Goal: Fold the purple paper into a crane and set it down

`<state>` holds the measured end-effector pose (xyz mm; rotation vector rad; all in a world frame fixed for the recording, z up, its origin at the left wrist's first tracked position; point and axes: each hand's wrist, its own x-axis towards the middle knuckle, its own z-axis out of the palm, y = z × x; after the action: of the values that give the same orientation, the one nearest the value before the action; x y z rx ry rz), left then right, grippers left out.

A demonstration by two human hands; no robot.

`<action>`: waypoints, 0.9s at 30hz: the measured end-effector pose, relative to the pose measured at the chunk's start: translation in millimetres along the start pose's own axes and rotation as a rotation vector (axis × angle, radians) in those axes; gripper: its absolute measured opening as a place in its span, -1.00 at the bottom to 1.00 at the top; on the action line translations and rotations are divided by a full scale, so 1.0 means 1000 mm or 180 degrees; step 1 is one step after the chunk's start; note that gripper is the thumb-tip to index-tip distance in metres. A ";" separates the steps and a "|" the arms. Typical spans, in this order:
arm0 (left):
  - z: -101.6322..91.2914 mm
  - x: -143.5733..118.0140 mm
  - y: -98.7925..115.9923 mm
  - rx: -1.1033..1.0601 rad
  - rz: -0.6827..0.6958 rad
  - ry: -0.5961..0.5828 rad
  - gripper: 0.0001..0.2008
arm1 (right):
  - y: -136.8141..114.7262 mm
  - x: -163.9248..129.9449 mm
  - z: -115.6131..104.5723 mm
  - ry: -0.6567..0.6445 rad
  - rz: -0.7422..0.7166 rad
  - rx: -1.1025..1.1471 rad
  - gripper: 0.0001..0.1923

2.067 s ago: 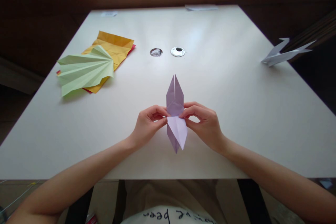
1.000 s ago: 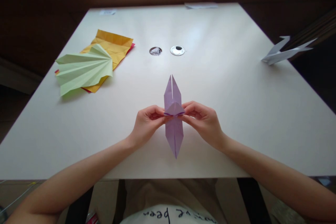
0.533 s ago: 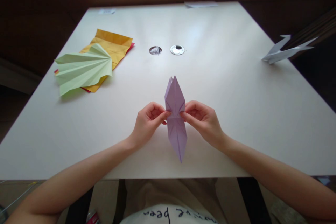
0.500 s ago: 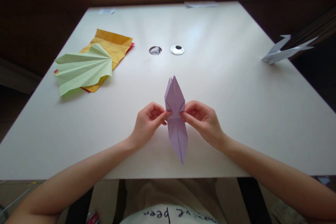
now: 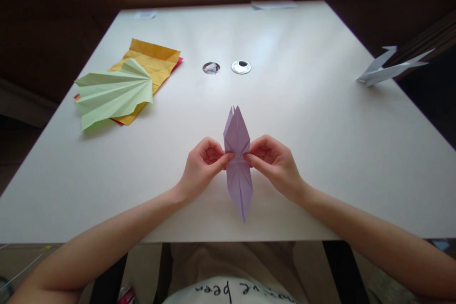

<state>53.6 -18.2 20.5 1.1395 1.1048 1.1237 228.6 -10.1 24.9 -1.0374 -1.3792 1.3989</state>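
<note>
Purple folded paper [image 5: 237, 133] over the table [image 5: 302, 109], near the middle of its near edge. Your left hand [image 5: 206, 159] and right hand [image 5: 272, 157] pinch its waist from either side, thumbs on top. Uneven pull could tear the crease there; a slack thumb might let layers spring apart. Farther, toward the far edge: left round hole [image 5: 204, 69] shows pale crumpled stuff [image 5: 212, 68]; right round hole [image 5: 237, 69] silvery, its dark gap unreadable.

dim edges, soft glare on tabletop [image 5: 302, 118]
</note>
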 end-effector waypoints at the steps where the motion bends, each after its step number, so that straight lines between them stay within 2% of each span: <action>1: 0.000 0.000 0.000 -0.0058 -0.0007 -0.0039 -0.76 | 0.000 0.000 0.000 -0.0022 0.0006 0.0014 -0.87; 7: 0.000 -0.002 0.002 -0.0018 -0.0045 -0.0156 -0.69 | -0.001 0.002 0.000 -0.0040 0.0105 0.0344 -0.76; 12: 0.000 -0.002 0.002 -0.0134 -0.0115 -0.0194 -0.63 | -0.006 0.003 -0.001 -0.0046 0.0151 0.0282 -0.77; 15: 0.000 0.001 0.000 -0.0381 -0.0360 -0.0466 -0.60 | -0.007 0.000 0.000 -0.0028 0.0022 0.0137 -0.76; 18: 0.001 0.003 -0.002 -0.0385 -0.0482 -0.0693 -0.68 | -0.006 -0.003 0.001 -0.0023 -0.0221 -0.0198 -0.76; 22: 0.002 0.003 -0.001 -0.0202 -0.0375 -0.0655 -0.74 | -0.004 -0.002 0.001 -0.0140 -0.0414 -0.0546 -0.80; 27: 0.003 0.000 0.000 -0.0241 -0.0380 -0.0725 -0.75 | -0.005 0.001 -0.002 -0.0220 -0.0317 -0.0760 -0.93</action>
<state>56.9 -18.8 21.1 1.0977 0.9330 0.9110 230.1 -8.4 30.3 -1.0642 -1.6568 1.2284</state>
